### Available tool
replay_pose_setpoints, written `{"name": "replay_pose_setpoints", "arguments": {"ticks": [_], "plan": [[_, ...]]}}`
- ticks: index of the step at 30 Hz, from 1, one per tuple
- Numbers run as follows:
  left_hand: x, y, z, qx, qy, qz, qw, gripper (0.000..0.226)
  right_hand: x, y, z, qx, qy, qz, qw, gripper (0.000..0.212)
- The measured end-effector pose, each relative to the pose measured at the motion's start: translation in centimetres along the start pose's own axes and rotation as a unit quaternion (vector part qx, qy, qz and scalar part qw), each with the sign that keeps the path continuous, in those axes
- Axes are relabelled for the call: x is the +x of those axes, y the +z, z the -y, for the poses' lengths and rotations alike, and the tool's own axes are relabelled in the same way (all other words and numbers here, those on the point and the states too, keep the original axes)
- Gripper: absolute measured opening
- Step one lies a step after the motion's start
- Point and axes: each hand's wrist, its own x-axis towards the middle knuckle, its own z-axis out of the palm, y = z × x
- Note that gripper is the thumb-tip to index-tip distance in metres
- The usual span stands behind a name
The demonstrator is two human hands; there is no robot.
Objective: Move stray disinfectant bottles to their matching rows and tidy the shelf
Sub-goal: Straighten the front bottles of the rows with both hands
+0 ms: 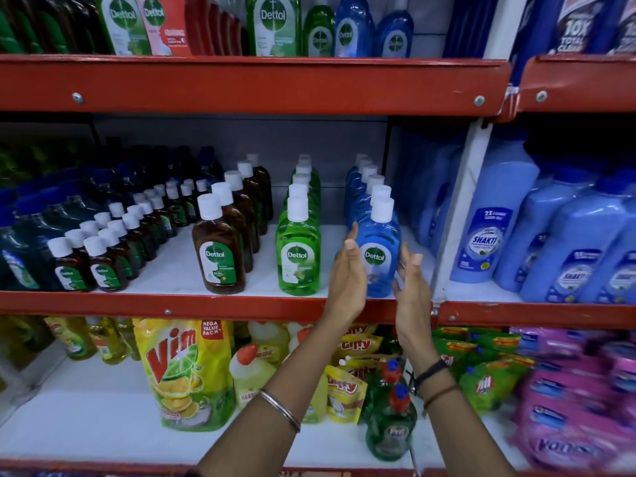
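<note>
On the middle shelf [206,306] stand three straight rows of Dettol bottles with white caps: a brown row [220,249], a green row [298,249] and a blue row [378,249]. My left hand [347,273] is flat against the left side of the front blue bottle, fingers extended. My right hand [411,280] sits at the bottle's right side, fingers apart, close to it or just touching. Neither hand wraps around the bottle, which stands upright on the shelf.
Small brown Dettol bottles [103,256] and dark blue-green bottles [20,249] fill the shelf's left part. Large light-blue Shakti jugs [488,235] stand right of a white upright post [457,208]. Vim pouches [186,370] and other cleaners crowd the shelf below.
</note>
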Motion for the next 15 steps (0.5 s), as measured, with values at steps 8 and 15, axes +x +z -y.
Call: {"name": "replay_pose_setpoints", "arguments": {"ticks": [8, 15], "plan": [[-0.3, -0.2, 0.2, 0.041, -0.003, 0.015, 0.999, 0.070, 1.5, -2.0, 1.4, 0.021, 0.053, 0.026, 0.998, 0.082], [-0.5, -0.7, 0.1, 0.064, -0.004, 0.021, 0.998, 0.069, 1.7, -2.1, 1.1, 0.010, 0.051, 0.025, 0.998, 0.098]]}}
